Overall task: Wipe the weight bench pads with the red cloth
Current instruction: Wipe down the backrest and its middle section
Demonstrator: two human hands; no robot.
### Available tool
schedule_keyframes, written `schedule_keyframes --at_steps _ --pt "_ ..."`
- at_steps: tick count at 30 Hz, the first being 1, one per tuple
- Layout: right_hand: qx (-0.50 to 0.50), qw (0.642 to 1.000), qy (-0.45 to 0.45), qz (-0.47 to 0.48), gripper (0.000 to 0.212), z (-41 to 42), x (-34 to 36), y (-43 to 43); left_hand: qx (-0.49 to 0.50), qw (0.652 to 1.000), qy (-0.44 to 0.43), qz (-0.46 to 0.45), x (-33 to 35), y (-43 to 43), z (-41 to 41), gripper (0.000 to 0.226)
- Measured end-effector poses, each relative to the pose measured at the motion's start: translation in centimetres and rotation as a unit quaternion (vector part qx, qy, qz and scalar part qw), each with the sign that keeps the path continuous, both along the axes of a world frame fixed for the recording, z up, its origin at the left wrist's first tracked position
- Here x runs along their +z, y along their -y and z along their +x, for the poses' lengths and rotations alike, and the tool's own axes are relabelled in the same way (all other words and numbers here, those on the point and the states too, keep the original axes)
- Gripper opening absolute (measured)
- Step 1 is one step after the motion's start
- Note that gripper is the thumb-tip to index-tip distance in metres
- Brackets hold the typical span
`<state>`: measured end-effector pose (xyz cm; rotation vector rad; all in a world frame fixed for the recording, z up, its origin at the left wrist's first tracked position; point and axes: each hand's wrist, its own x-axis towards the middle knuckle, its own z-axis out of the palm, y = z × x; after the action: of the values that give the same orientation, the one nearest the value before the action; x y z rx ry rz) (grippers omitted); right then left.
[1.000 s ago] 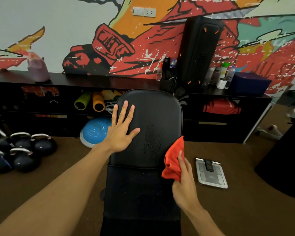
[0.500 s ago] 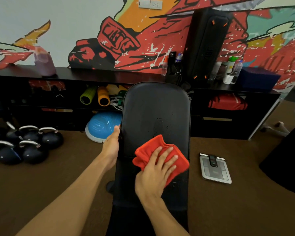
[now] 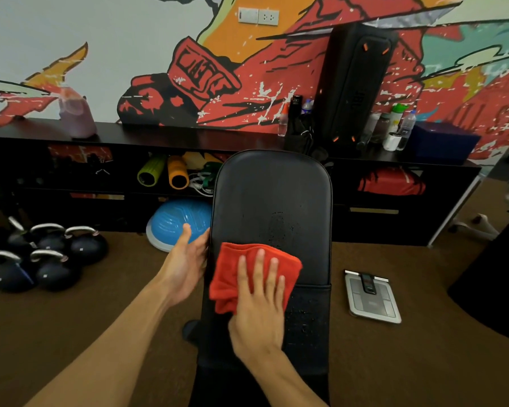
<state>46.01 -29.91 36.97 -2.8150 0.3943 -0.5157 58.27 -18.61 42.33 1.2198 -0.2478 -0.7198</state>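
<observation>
Leftmost, a cluster of dark round kettlebells with grey handles (image 3: 41,259) sits on the brown floor. Above them a translucent pink plastic jug (image 3: 75,113) stands on the long black counter (image 3: 159,139). Under the counter top a green foam roller (image 3: 152,174) and an orange foam roller (image 3: 177,176) lie side by side, with a blue domed balance trainer (image 3: 174,223) on the floor below.

The left hand (image 3: 185,265) holds the left edge of the weight bench's black cushioned back pad (image 3: 272,198), fingers curled round the edge and thumb raised. The red cloth (image 3: 231,280) lies bunched on the lower part of that pad, spilling over the seam onto the black seat pad (image 3: 309,318). The right hand (image 3: 259,306) presses flat on the cloth, fingers straight and slightly spread. Droplets speckle both pads.

Right of the bench a grey bathroom scale (image 3: 372,298) lies on the floor, and a tall black speaker (image 3: 356,83) stands on the counter.
</observation>
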Motion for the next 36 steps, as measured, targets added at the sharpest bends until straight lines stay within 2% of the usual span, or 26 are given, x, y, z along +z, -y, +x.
schedule_keyframes --at_steps 3,6,13,16,21,24,28,32,36 --pt "-0.067 0.998 0.005 0.012 0.109 -1.7 -0.5 3.7 -0.001 1.0 0.006 0.004 -0.1 0.0 0.3 0.069" --pt "-0.082 0.996 0.024 0.018 0.109 -2.8 0.0 7.1 0.004 1.0 0.01 0.014 -0.3 0.1 0.2 0.067" --pt "-0.054 0.99 0.09 0.09 0.099 1.2 4.8 12.1 0.067 0.995 0.031 0.068 -0.5 1.9 -0.5 0.053" --pt "-0.02 0.993 0.092 0.076 0.094 4.1 8.3 14.9 0.094 0.99 0.027 0.096 -1.2 2.9 -0.2 0.061" --pt "0.03 0.998 0.046 0.028 0.088 8.3 13.6 17.6 0.101 0.987 0.024 0.122 -1.2 3.2 -0.2 0.08" --pt "0.025 1.0 0.008 -0.014 0.087 10.2 15.6 16.8 0.09 0.989 0.025 0.112 -1.2 3.3 -0.2 0.087" --pt "0.058 0.993 -0.017 -0.1 0.09 12.8 16.8 13.7 0.093 0.992 0.035 0.072 -0.9 3.6 -0.3 0.067" --pt "0.144 0.965 -0.016 -0.219 0.095 14.2 15.5 8.5 0.097 0.994 0.045 0.009 -0.2 3.3 -0.9 0.059" --pt "0.239 0.928 -0.009 -0.287 0.09 13.2 12.1 4.9 0.119 0.99 -0.021 -0.067 -0.4 2.3 -0.6 0.064"
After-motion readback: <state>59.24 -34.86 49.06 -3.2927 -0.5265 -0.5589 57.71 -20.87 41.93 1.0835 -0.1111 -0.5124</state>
